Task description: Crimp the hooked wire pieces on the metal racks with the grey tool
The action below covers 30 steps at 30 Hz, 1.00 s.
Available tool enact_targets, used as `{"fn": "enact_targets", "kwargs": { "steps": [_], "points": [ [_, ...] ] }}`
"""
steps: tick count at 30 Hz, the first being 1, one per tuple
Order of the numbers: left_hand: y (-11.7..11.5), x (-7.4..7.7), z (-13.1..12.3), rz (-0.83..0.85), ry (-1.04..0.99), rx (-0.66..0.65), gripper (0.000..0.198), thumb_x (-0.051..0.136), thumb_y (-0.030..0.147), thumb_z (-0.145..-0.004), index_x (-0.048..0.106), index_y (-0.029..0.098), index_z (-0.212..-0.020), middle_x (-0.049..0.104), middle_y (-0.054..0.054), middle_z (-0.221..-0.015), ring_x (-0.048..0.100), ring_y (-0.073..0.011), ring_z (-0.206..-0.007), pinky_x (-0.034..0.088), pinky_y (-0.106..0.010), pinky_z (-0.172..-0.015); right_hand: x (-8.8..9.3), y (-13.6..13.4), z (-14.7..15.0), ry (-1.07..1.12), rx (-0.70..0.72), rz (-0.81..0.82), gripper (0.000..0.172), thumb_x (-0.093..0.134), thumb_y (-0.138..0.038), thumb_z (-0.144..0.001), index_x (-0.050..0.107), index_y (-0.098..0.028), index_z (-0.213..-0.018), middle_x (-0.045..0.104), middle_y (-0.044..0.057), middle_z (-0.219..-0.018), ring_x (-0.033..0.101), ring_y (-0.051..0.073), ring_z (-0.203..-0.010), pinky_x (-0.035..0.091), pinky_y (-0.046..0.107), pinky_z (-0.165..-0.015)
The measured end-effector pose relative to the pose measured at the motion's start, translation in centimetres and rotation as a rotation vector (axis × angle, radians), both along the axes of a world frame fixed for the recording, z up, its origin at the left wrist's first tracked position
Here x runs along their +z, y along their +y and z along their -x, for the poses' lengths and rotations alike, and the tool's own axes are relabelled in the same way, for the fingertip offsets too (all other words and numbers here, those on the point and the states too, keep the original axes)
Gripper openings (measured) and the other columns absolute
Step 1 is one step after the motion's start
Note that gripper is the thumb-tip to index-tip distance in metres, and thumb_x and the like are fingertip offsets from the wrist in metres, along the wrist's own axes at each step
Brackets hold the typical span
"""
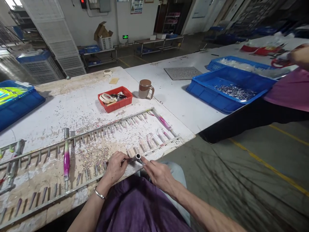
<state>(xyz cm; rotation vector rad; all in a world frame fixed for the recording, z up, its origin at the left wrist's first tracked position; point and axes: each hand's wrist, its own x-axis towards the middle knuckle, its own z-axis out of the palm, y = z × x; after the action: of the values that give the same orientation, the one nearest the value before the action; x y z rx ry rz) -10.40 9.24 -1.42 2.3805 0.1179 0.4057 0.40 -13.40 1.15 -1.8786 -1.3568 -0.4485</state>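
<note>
At the front edge of the table, a short grey metal tube (137,157) has its round open end facing up toward me. My left hand (115,168) grips it from the left side, thumb and fingers pressed together. From the right, my right hand (155,173) has its fingers closed at the same tube; the fingertips are partly hidden. Beyond my hands lies a long metal rack frame (89,132) with rows of small metal clips along its rails. One crossbar (66,158) is stained magenta and pale green, and another crossbar (162,120) is stained pink.
Small coloured chips (94,156) litter the worktop. Behind the rack are a red tray (118,104) holding tape rolls and a brown mug (145,89). A blue bin (210,96) with shiny small pieces sits right, near another person's arm (300,56). Another blue bin (21,104) is left.
</note>
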Motion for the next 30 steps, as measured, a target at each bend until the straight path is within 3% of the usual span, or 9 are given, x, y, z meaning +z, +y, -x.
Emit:
{"fn": "enact_targets", "kwargs": {
  "steps": [5,8,10,15,18,22,24,27,30],
  "points": [
    [0.1,-0.3,-0.1,-0.029,-0.021,-0.001,0.020,0.058,0.011,-0.097,0.073,0.022,-0.101,0.073,-0.003,-0.087,0.066,-0.0210,-0.090,0.053,-0.035,-0.083,-0.1,-0.5,-0.3,0.039,-0.035,-0.085,0.058,0.049,-0.012,-0.108,0.044,-0.021,-0.166,0.065,0.000,-0.075,0.060,0.017,-0.058,0.048,0.027,-0.054],
    [0.2,-0.5,-0.1,-0.032,-0.019,0.001,0.020,0.056,0.015,-0.099,0.075,0.022,-0.100,0.072,-0.004,-0.085,0.066,-0.0208,-0.089,0.053,-0.035,-0.082,-0.5,-0.9,-0.7,-0.012,-0.036,-0.009,0.048,0.051,-0.016,-0.109,0.057,-0.020,-0.156,0.059,-0.003,-0.065,0.054,0.014,-0.049,0.039,0.026,-0.047],
    [0.1,-0.5,-0.1,-0.028,-0.021,0.004,0.020,0.056,0.017,-0.101,0.075,0.022,-0.098,0.072,-0.005,-0.085,0.066,-0.0208,-0.089,0.053,-0.036,-0.082,-0.7,-1.2,-1.0,0.015,-0.044,0.029,0.043,0.052,-0.017,-0.108,0.064,-0.019,-0.149,0.061,-0.002,-0.065,0.055,0.014,-0.050,0.041,0.025,-0.047],
    [-0.1,-0.6,-0.1,-0.038,-0.032,0.033,0.021,0.056,0.016,-0.100,0.075,0.022,-0.096,0.071,-0.005,-0.083,0.064,-0.0210,-0.087,0.052,-0.036,-0.082,-1.0,-1.4,-0.8,0.044,-0.058,-0.080,0.047,0.052,-0.014,-0.106,0.059,-0.017,-0.152,0.068,0.002,-0.076,0.062,0.017,-0.059,0.050,0.027,-0.053],
    [-0.1,-0.5,-0.1,-0.037,-0.017,0.031,0.020,0.056,0.017,-0.100,0.076,0.022,-0.097,0.071,-0.005,-0.083,0.065,-0.0210,-0.087,0.053,-0.037,-0.081,-1.0,-1.3,-0.5,-0.007,-0.032,0.009,0.043,0.051,-0.017,-0.108,0.061,-0.020,-0.149,0.060,-0.003,-0.065,0.055,0.014,-0.049,0.043,0.025,-0.045],
    [-0.1,-0.3,-0.1,-0.059,-0.041,0.028,0.022,0.055,0.014,-0.099,0.076,0.021,-0.096,0.070,-0.005,-0.083,0.066,-0.0211,-0.087,0.053,-0.036,-0.079,-0.9,-1.6,-0.4,0.081,-0.051,-0.026,0.051,0.050,-0.017,-0.108,0.051,-0.022,-0.159,0.070,0.004,-0.079,0.066,0.018,-0.062,0.054,0.028,-0.057],
    [-0.2,-0.1,-0.1,-0.061,-0.043,0.030,0.022,0.056,0.014,-0.100,0.076,0.021,-0.096,0.071,-0.005,-0.083,0.065,-0.0210,-0.087,0.052,-0.035,-0.079,-1.0,-1.6,-0.5,0.077,-0.034,-0.039,0.047,0.048,-0.017,-0.109,0.054,-0.020,-0.156,0.070,0.004,-0.078,0.066,0.019,-0.062,0.053,0.029,-0.056],
    [-0.3,0.1,0.0,-0.052,-0.021,0.031,0.021,0.055,0.016,-0.101,0.076,0.020,-0.097,0.071,-0.006,-0.084,0.065,-0.0210,-0.088,0.052,-0.035,-0.079,-1.1,-1.4,-0.7,0.010,-0.029,0.079,0.037,0.048,-0.021,-0.111,0.065,-0.018,-0.144,0.062,-0.001,-0.065,0.058,0.014,-0.052,0.043,0.024,-0.049],
    [-0.3,0.1,0.0,-0.039,-0.009,0.035,0.022,0.055,0.012,-0.099,0.075,0.020,-0.096,0.071,-0.006,-0.085,0.065,-0.0214,-0.089,0.052,-0.035,-0.080,-1.0,-1.2,-0.7,0.041,-0.036,0.063,0.041,0.049,-0.020,-0.111,0.060,-0.017,-0.151,0.067,0.000,-0.073,0.062,0.014,-0.059,0.049,0.023,-0.056]
  ]
}}
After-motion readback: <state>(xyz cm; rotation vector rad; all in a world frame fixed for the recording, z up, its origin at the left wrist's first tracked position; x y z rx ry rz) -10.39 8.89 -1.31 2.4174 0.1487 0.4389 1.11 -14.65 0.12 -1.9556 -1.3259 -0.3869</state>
